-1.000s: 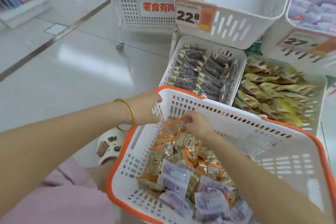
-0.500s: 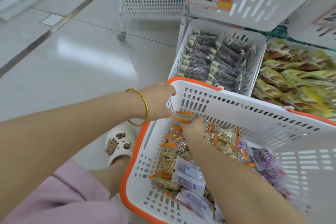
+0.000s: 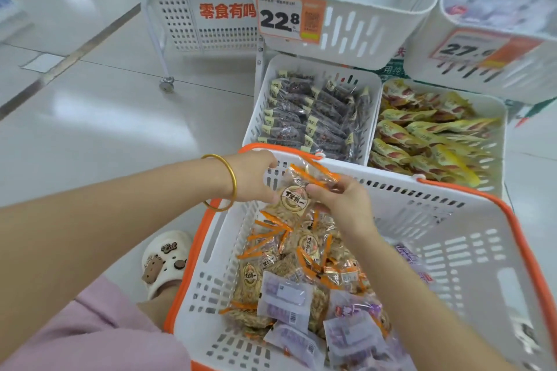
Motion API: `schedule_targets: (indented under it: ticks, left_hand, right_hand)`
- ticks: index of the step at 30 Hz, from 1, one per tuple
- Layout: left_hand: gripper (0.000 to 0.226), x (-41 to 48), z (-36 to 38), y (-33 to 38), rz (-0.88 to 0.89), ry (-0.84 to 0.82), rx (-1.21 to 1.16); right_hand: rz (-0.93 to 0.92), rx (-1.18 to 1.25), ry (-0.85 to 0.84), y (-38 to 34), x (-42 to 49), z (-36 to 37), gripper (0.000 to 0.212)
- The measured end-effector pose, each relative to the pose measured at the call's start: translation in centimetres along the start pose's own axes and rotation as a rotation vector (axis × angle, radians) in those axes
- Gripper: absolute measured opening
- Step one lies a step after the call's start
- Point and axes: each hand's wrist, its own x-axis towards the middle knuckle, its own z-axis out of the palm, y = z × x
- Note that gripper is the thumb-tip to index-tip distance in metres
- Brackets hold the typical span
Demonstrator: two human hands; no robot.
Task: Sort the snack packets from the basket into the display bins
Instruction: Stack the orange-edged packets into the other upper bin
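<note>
Packets (image 3: pixel 301 265) lie in the basket (image 3: pixel 452 238), so the left hand (image 3: pixel 253 178) grips its rim to steady it while the right hand (image 3: pixel 343 202) pinches one orange packet (image 3: pixel 297 193) just above the pile, ready for a bin (image 3: pixel 361 33).

Left hand (image 3: pixel 255 178) curled beside right hand (image 3: pixel 342 203), its grip pinching.

The right hand (image 3: pixel 343 202) holds a packet (image 3: pixel 297 190) in its fingers, just right of the left hand (image 3: pixel 256 178) fingers on the basket (image 3: pixel 437 235) rim. Below the fingers, more packets (image 3: pixel 304 247) lie in the basket. Beyond the fingers, two bins (image 3: pixel 257 117) stand side by side beneath two upper bins (image 3: pixel 361 39).
</note>
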Motion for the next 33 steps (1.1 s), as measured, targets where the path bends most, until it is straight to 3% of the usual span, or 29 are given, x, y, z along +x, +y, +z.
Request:
schedule_targets:
  ticks: [6, 11, 15, 19, 22, 24, 27, 30, 33]
  left_hand:
    - [0.064, 0.1, 0.1, 4.5, 0.126, 0.068, -0.327]
    - [0.039, 0.2, -1.9, 6.1, 0.224, 0.123, -0.238]
    - [0.027, 0.3, -4.6, 6.9, 0.316, 0.267, -0.255]
    - [0.043, 1.2, -7.6, 7.4, 0.334, 0.572, -0.36]
    - [0.06, 3.0, -10.0, 6.8, 0.316, 0.868, -0.456]
    - [0.062, 4.2, -11.1, 5.7, 0.244, 0.997, -0.384]
    - [0.059, 5.7, -11.4, 4.2, 0.159, 0.988, -0.273]
    - [0.057, 6.5, -11.0, 3.5, 0.151, 0.97, -0.255]
    - [0.06, 7.2, -10.9, 3.3, 0.171, 0.946, -0.256]
  right_hand:
    - [-0.059, 0.146, -0.097, -5.6, -1.5, -4.0, 0.028]
    - [-0.226, -0.101, -0.203, -10.6, -1.2, -6.9, 0.052]
    - [-0.227, -0.302, -0.377, -15.6, 0.5, -7.3, 0.037]
    - [-0.358, -0.375, -0.283, -21.3, 2.6, -6.5, 0.02]
    - [-0.592, -0.359, -0.053, -25.9, 4.5, -5.9, 0.015]
    - [-0.748, -0.355, 0.123, -28.3, 7.1, -5.2, 0.015]
    - [-0.763, -0.6, 0.252, -29.2, 12.2, -3.2, 0.018]
    - [-0.612, -0.89, 0.198, -27.6, 15.8, -1.3, 0.02]
    - [-0.533, -0.932, 0.057, -26.4, 16.9, -0.3, 0.021]
